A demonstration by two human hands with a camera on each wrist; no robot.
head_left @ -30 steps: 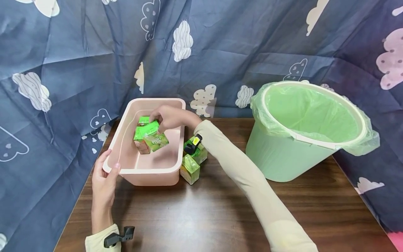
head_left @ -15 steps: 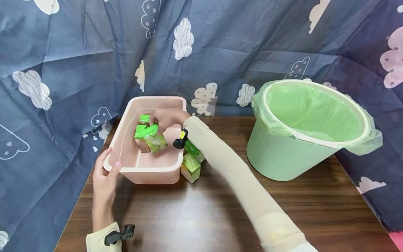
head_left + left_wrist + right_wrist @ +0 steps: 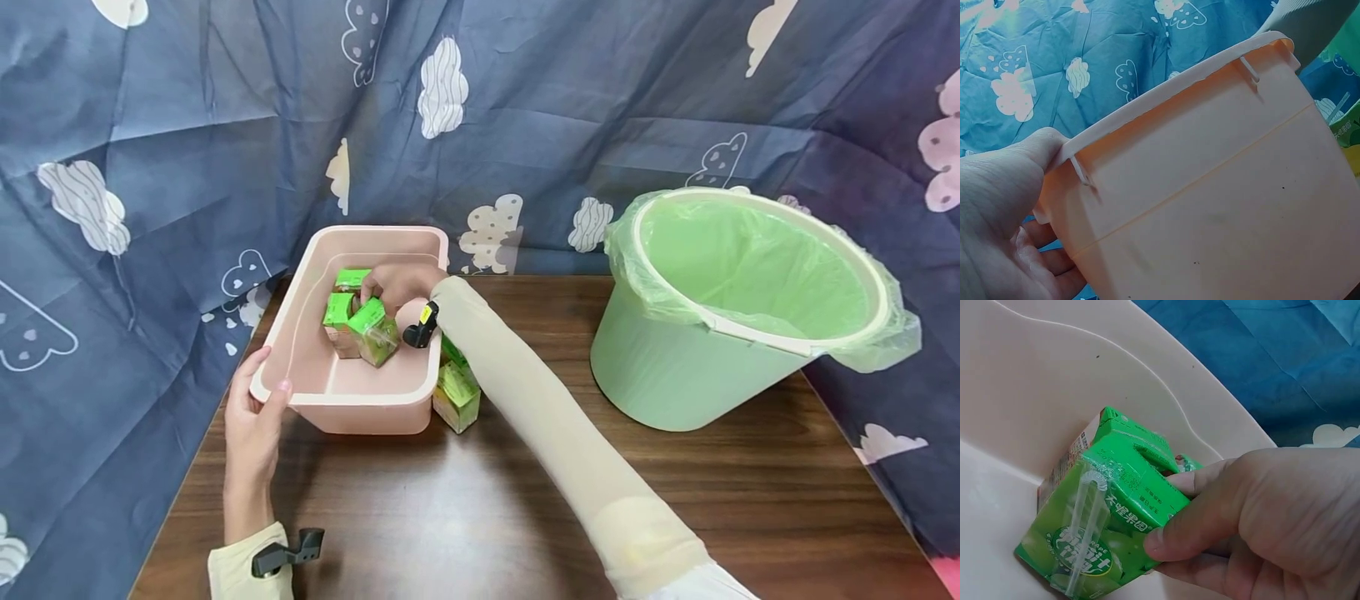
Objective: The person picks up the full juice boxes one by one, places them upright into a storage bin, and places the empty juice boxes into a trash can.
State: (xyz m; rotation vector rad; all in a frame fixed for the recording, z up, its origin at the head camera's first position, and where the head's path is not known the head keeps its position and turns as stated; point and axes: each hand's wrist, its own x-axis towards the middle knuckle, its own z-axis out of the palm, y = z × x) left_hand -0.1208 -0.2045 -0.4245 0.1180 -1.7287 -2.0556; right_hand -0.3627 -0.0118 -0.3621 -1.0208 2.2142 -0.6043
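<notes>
At its near left corner, a pink plastic tub [image 3: 360,400] is held by my left hand [image 3: 251,437]; in the left wrist view the thumb lies over the rim with fingers beneath. Inside the tub, my right hand [image 3: 403,283] pinches a green juice box [image 3: 1107,519], which has a wrapped bent straw on its face. The held box is slightly tilted, close against another juice box [image 3: 342,332] on the tub's floor. A further juice box [image 3: 351,278] sits behind these, partly hidden by the right hand.
Outside the tub's right wall a juice box [image 3: 456,398] stands on the wooden table [image 3: 420,517], with another behind it mostly covered by the right sleeve. A green trash can [image 3: 667,375] with a plastic liner stands at the right. Cloud-patterned cloth [image 3: 555,100] hangs behind.
My right hand has lowered the juice box inside the tub and brought it more upright beside the others. The left hand keeps its hold on the tub's corner.
</notes>
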